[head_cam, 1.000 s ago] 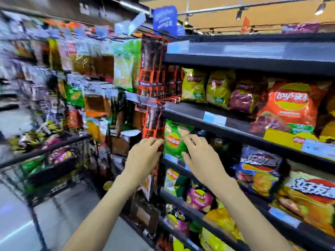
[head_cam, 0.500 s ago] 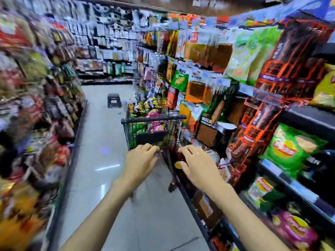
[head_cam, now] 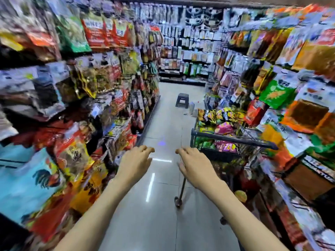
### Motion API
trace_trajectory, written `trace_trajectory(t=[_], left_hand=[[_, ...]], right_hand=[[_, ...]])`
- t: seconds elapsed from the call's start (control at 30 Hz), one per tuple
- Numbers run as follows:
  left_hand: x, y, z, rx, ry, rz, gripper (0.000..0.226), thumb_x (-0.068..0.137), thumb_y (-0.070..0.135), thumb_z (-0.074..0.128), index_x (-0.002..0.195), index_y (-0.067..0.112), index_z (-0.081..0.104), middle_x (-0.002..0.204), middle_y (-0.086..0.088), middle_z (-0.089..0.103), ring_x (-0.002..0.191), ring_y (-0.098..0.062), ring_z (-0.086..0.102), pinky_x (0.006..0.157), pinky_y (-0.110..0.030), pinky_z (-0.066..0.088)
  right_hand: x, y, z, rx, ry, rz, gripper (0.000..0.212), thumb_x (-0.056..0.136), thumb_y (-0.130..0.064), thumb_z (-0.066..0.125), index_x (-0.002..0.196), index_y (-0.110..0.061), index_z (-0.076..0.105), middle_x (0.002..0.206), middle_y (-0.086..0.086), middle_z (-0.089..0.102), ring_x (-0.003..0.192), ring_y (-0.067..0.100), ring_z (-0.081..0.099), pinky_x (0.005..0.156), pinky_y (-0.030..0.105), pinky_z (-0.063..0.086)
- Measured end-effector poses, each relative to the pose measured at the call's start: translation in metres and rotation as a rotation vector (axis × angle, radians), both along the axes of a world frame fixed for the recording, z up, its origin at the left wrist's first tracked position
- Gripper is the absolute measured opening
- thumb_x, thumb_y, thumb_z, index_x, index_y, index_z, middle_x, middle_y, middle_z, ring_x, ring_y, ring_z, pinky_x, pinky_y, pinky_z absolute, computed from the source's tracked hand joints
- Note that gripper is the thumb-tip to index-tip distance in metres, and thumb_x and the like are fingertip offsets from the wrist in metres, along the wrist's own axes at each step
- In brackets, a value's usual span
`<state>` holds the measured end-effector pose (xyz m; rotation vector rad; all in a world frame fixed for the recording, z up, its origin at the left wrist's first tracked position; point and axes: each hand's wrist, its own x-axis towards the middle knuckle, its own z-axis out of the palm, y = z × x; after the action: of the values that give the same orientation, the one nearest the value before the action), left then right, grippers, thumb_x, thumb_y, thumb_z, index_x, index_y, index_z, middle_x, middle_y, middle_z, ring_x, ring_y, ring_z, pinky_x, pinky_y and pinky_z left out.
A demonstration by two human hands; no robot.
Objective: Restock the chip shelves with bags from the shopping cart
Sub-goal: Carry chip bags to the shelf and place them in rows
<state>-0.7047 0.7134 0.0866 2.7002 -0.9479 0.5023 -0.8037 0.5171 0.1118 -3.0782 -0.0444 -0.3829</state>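
- Left hand point(head_cam: 135, 163) and right hand point(head_cam: 194, 164) held out over the aisle floor, fingers loosely curled, nothing gripped.
- Shopping cart point(head_cam: 233, 140) seen just right of the right hand, untouched.
- Chip bags point(head_cam: 223, 127) piled in its basket, beyond the fingertips.
- Dark stool point(head_cam: 182, 100) seen far ahead.

Open floor point(head_cam: 163, 127) down the aisle middle; shopping cart point(head_cam: 233, 140) full of chip bags point(head_cam: 224, 127) hugging the right-hand shelves, small stool point(head_cam: 182, 100) parked farther ahead.
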Motion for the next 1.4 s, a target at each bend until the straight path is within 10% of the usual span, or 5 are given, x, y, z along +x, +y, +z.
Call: trace_trajectory(t=[0.9,1.4], left_hand=[[0.432,0.059,-0.047,0.133,0.047,0.072,0.022,0.084,0.026,0.064,0.106,0.023,0.063,0.092,0.001,0.063,0.082,-0.027,0.064,0.058,-0.038,0.053],[0.640,-0.112,-0.069,0.125,0.120,-0.175,0.031,0.081,0.025,0.071,0.112,0.025,0.065,0.099,0.003,0.065,0.087,-0.026,0.065,0.061,-0.038,0.052]], right_hand=[[0.459,0.020,-0.044,-0.026,0.132,0.092,0.034,0.102,-0.026,0.044,0.134,-0.017,0.048,0.132,0.004,0.052,0.121,0.028,0.049,0.091,0.035,0.042],[0.632,-0.124,-0.089,0.011,0.123,-0.114,0.030,0.092,-0.020,0.059,0.121,-0.014,0.061,0.113,0.006,0.063,0.103,0.033,0.061,0.083,0.042,0.048]])
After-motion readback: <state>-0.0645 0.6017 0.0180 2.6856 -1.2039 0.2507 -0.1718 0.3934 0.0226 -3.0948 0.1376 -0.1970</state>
